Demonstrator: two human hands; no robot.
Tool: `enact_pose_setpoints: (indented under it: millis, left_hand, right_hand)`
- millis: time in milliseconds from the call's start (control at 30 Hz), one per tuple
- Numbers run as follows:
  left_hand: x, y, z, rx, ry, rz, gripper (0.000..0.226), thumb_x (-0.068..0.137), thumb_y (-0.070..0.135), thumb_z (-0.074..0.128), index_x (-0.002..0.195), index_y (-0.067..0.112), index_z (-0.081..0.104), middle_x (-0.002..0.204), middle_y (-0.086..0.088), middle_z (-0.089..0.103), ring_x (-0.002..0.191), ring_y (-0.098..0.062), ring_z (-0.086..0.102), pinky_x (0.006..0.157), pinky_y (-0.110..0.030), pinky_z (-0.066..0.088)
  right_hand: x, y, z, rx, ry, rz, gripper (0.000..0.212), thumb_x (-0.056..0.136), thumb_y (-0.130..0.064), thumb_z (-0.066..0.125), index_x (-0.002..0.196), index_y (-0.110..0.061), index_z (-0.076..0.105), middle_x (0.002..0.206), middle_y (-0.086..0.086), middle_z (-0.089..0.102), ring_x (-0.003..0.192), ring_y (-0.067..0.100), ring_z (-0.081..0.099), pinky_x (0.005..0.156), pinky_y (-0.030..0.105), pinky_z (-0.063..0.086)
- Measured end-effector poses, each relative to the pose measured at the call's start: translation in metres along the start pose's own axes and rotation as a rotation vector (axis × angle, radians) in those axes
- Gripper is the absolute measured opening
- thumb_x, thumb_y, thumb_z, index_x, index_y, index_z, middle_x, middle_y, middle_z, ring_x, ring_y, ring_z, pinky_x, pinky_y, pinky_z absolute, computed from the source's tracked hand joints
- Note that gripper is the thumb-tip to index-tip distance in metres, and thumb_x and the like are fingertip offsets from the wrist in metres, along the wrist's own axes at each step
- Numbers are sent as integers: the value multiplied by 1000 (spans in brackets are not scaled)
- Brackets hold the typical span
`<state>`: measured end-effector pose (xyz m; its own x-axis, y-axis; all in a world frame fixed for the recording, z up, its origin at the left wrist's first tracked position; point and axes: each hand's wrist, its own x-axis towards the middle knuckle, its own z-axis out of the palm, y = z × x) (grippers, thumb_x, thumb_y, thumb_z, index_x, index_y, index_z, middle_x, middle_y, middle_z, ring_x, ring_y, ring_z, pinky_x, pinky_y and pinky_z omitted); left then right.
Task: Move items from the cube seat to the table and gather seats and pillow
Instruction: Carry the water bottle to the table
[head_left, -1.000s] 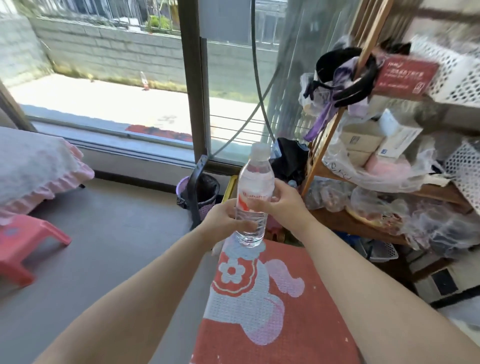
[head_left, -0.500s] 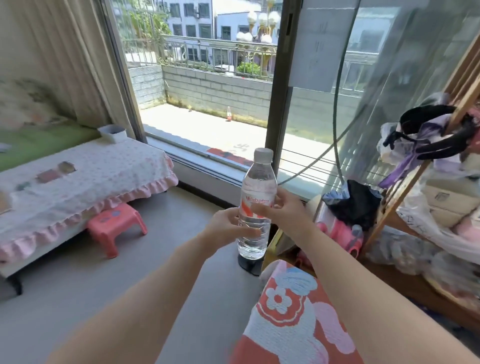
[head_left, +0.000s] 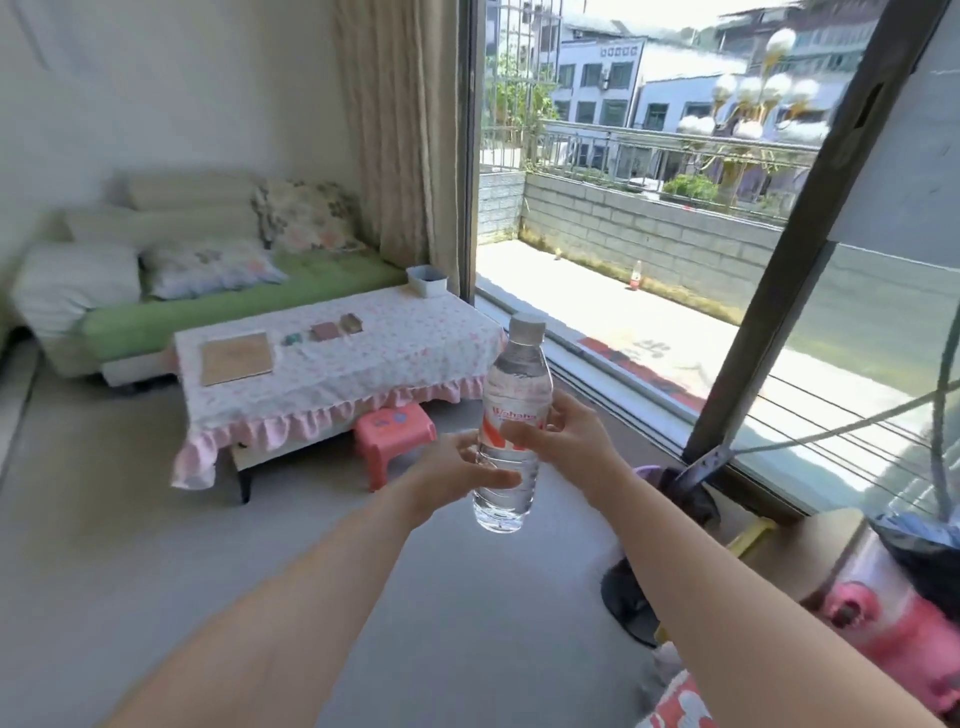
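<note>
Both hands carry the water bottle (head_left: 511, 415) upright in mid-air on the near side of the tabletop (head_left: 395, 353), level with its corner closest to the window (head_left: 675, 291) and with only floor (head_left: 156, 545) beneath it. It is not yet over the cloth. Its cap (head_left: 525, 326) is on and it looks nearly full, so the two-handed vertical hold reads as a steady carry rather than a guard against spilling. The left hand (head_left: 457, 475) takes the lower body, its fingers (head_left: 493, 477) curled across the clear plastic below the label (head_left: 511, 418). The right hand (head_left: 558, 441) sits higher, its fingers (head_left: 522, 432) wrapped round the label band, so both grip firmly, neither open. A red-and-white patterned corner, which I take to be the cube seat (head_left: 675, 701), lies well apart from the tabletop at the near edge of view. By my judgement the bottle is mid-transfer between the two. The tabletop already bears a flat board (head_left: 236, 357) toward its sofa (head_left: 234, 306) side, leaving bare cloth near the bottle for setting it down. A pink stool (head_left: 395, 434) stands partly under the tabletop's frilled edge, and a pillow (head_left: 208, 273) lies on the sofa beyond the tabletop, both not yet gathered.
</note>
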<state>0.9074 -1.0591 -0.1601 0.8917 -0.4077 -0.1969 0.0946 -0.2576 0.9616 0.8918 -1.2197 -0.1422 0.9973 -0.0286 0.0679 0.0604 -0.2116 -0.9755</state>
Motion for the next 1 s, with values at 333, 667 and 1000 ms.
enact_pose_setpoints:
  millis: [333, 667, 1000]
  left_hand:
    - [4, -20, -154, 77, 199, -5, 26, 74, 10, 78, 89, 26, 64, 87, 6, 69, 83, -8, 63, 73, -18, 47]
    - [46, -42, -257, 68, 304, -7, 23, 75, 10, 77, 87, 22, 63, 76, 12, 63, 71, 1, 57, 51, -7, 42]
    - [168, -45, -318, -11, 353, -59, 48, 43, 31, 90, 86, 25, 71, 97, -3, 73, 99, -24, 67, 94, -41, 51]
  right_hand:
    - [92, -26, 139, 43, -136, -10, 57, 60, -26, 85, 112, -12, 64, 103, 6, 72, 96, 22, 69, 91, 44, 54]
    - [174, -39, 223, -6, -220, -48, 46, 69, -23, 81, 110, -20, 61, 105, 0, 69, 99, 17, 65, 94, 37, 52]
    - [318, -16, 239, 0, -267, -44, 45, 67, -21, 82, 107, -19, 62, 105, 5, 72, 99, 22, 67, 94, 47, 52]
